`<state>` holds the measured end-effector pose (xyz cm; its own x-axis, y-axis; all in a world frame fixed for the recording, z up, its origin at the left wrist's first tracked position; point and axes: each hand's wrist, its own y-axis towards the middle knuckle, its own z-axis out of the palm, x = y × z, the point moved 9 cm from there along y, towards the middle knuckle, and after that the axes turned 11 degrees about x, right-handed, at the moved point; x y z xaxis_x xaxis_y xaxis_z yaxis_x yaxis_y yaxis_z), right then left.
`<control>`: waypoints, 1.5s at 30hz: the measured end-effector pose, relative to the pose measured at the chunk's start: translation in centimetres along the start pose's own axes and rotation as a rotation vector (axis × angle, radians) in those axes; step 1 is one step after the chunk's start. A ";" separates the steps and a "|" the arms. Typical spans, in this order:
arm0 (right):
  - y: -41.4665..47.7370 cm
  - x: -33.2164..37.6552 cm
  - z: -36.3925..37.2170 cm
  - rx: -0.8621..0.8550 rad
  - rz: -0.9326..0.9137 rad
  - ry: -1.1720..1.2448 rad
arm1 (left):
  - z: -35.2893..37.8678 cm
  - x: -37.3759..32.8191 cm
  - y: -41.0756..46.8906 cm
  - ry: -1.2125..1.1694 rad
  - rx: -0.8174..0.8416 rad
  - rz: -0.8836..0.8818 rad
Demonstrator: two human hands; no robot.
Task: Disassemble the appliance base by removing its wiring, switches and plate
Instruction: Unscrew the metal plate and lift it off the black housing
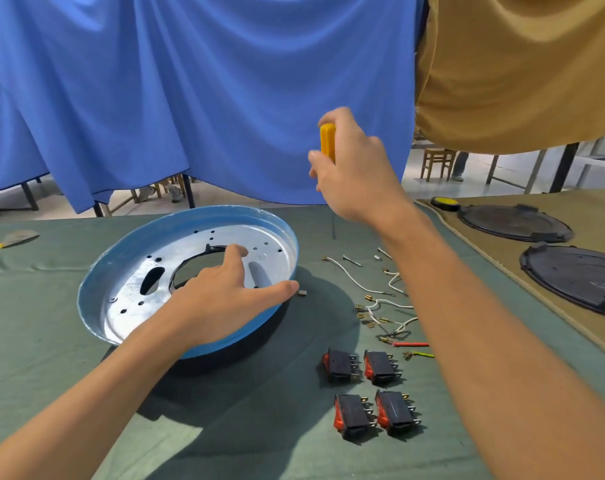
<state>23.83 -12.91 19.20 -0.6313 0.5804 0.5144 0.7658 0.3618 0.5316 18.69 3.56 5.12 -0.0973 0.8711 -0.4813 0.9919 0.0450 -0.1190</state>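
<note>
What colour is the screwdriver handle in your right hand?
Yellow. The handle shows above the right hand gripping it, in the head view.

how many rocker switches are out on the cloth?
4 switches, all on the green cloth right of the blue base: a far pair by the loose wires, a near pair. The right forearm covers some cloth; more may be hidden.

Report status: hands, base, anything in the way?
Left hand presses blue base, thumb at rim. Right hand grips yellow screwdriver, raised. Switches, wires out; plate still in.
</note>
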 end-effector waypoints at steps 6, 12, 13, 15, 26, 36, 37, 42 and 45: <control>-1.0 -4.3 6.6 0.435 0.203 -0.205 | 0.1 0.2 0.8 0.001 0.033 -0.023; -2.7 -6.7 11.7 0.710 0.261 -0.373 | 0.7 0.2 1.8 0.016 0.110 -0.038; -2.9 -6.9 12.2 0.729 0.258 -0.375 | 0.7 0.2 1.9 0.015 0.112 -0.038; -3.1 -7.1 12.9 0.730 0.245 -0.367 | 0.8 0.3 1.9 0.008 0.120 -0.040; -2.3 -9.1 13.0 0.681 0.255 -0.379 | 1.1 0.3 2.0 0.019 0.153 -0.041; -2.6 -10.2 14.0 0.766 0.284 -0.435 | 1.1 0.3 1.8 0.021 0.155 -0.045; -2.6 -10.4 13.9 0.774 0.288 -0.438 | 1.1 0.3 1.8 0.021 0.157 -0.045; -0.9 -11.5 8.7 0.545 0.368 -0.438 | 1.0 0.3 1.5 0.018 0.166 -0.049; -0.6 -13.4 4.4 0.373 0.498 -0.485 | 1.0 0.3 1.5 0.031 0.162 -0.049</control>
<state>32.38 -17.71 9.07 -0.1453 0.9608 0.2363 0.9891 0.1469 0.0106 20.07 3.41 3.91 -0.1400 0.8845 -0.4451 0.9597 0.0105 -0.2810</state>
